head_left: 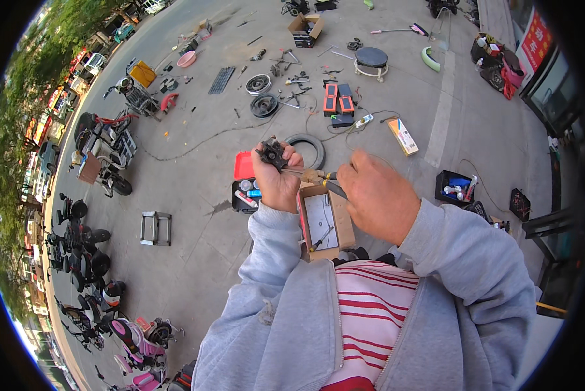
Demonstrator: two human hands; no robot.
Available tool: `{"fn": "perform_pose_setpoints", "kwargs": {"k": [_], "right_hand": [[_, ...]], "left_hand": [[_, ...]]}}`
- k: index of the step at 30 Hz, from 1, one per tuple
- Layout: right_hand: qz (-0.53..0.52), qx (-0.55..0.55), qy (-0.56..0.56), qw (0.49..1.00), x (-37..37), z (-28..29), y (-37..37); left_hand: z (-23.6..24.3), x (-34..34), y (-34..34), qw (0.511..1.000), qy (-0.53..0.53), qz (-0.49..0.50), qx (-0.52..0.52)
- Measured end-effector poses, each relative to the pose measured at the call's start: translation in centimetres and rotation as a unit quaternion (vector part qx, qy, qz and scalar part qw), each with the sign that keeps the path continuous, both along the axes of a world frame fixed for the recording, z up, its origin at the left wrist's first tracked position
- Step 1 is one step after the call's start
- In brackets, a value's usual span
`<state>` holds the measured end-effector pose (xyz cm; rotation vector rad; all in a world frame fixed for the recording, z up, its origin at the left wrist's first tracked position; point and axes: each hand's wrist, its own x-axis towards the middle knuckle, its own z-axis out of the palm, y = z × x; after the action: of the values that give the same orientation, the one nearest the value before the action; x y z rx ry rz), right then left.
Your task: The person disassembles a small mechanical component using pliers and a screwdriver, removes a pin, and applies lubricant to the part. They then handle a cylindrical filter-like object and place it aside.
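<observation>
The left hand (pixel 278 180) is raised in front of the chest, fingers clamped around a small black mechanical part (pixel 272 154) so its face is turned up and steadied. Just right of it, the right hand (pixel 376 195) is closed on a screwdriver (pixel 318 176), yellow-and-black handle in the fist and tip pointing left at the part; the hands stand near each other, joined only through the tool. Below and between them an open cardboard box (pixel 325 225) lies on the pavement, a red toolbox (pixel 245 186) beyond the left hand, within reach.
</observation>
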<state>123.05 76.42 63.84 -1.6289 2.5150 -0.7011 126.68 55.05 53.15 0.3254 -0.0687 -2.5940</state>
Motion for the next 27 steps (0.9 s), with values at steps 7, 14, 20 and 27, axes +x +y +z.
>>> {"fn": "perform_pose_setpoints", "kwargs": {"k": [7, 14, 20, 27], "right_hand": [[-0.002, -0.017, -0.244, 0.970, -0.5, -0.4, 0.8], [0.023, -0.086, -0.475, 0.876, -1.1, -1.8, 0.9], [-0.024, -0.197, -0.525, 0.828, -1.6, -2.5, 0.8], [-0.045, -0.287, -0.554, 0.780, -3.2, -3.2, 1.3]], "left_hand": [[-0.6, 0.2, 0.5, 0.995, 0.021, -0.040, 0.089], [-0.1, 0.1, 2.9, 0.995, -0.011, -0.043, 0.090], [1.8, 0.1, 6.2, 0.987, -0.019, -0.118, 0.112], [2.5, 0.5, 9.2, 0.962, 0.085, -0.235, 0.110]]}}
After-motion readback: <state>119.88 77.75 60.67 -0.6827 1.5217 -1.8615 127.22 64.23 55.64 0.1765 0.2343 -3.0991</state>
